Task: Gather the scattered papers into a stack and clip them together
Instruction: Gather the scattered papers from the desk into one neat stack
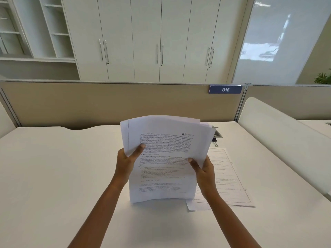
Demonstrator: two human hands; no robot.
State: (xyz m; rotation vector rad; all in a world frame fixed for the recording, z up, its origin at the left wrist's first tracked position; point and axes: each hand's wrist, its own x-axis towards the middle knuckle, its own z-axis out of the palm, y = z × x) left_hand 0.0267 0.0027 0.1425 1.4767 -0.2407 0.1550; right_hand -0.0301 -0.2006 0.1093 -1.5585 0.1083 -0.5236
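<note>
A stack of printed papers (161,185) stands upright on its bottom edge on the white desk (53,176). My left hand (127,158) grips its left edge, thumb on the front page. My right hand (204,169) grips the right edge, thumb likewise on the front. The sheets' top edges are uneven. More printed sheets (227,178) lie flat on the desk to the right, partly hidden behind the stack and my right hand. A black binder clip (215,141) lies on the desk behind the stack's upper right corner.
A beige partition (125,102) with a blue "016" sign (225,89) closes the desk's far side. A white curved divider (279,136) borders the right side. A metal cable grommet (218,133) sits beside the clip. White cabinets stand beyond.
</note>
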